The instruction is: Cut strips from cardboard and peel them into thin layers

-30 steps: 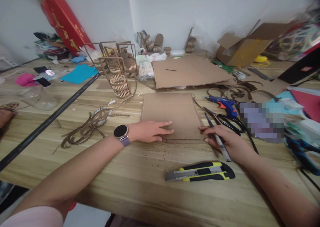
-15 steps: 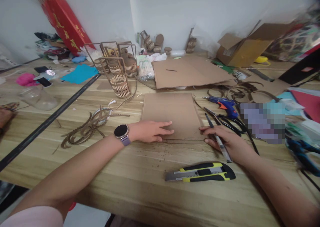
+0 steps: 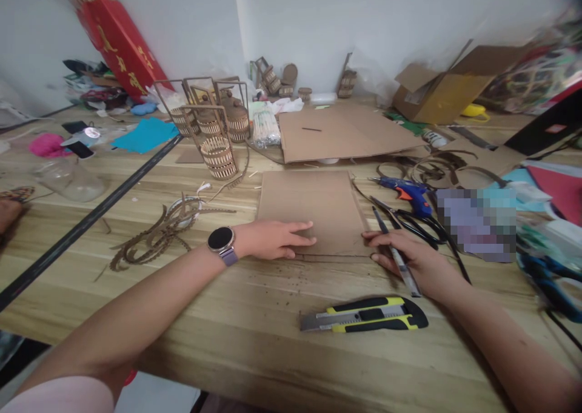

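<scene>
My left hand lies with its fingers spread on a rectangular cardboard sheet, near the sheet's front edge. At the front right corner of that sheet is my right hand, holding a pen across its fingers. Its fingertips touch the sheet's edge. A thin dark strip runs along the front edge between the hands. A yellow and black utility knife lies in front, its blade side pointing left.
Curled cardboard strips and small baskets stand or lie to the left. Right of the sheet are scissors and a blue glue gun. Behind are a larger cardboard sheet and an open box. Another person's hand shows far left.
</scene>
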The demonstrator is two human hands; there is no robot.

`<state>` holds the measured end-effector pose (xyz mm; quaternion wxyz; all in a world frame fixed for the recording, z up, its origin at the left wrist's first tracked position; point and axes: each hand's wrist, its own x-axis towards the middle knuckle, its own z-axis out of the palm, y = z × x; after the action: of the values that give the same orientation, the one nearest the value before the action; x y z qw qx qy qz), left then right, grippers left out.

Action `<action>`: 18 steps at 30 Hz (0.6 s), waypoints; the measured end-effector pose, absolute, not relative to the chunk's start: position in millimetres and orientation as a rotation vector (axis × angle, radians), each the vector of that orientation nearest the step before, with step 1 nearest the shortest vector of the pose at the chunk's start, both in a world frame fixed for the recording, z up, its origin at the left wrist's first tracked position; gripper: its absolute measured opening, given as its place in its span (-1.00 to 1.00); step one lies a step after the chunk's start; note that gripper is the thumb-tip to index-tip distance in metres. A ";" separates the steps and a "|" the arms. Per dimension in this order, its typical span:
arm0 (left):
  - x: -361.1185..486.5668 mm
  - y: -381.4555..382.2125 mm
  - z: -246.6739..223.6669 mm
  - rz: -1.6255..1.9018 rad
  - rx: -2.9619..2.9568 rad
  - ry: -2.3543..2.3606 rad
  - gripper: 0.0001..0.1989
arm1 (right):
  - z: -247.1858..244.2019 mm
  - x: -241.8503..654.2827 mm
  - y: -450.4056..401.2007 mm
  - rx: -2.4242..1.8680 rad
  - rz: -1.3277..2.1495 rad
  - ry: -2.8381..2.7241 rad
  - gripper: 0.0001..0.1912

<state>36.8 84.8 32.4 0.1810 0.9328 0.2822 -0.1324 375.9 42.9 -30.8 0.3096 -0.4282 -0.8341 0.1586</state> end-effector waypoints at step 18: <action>51.3 87.3 44.8 -0.360 2.675 0.833 -0.49 | -26.2 373.8 41.3 -1.148 0.426 -2.212 -0.87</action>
<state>51.3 87.3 44.8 0.1579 0.9351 0.2912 -0.1259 373.8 41.3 -26.2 0.3019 -0.4329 -0.8340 0.1607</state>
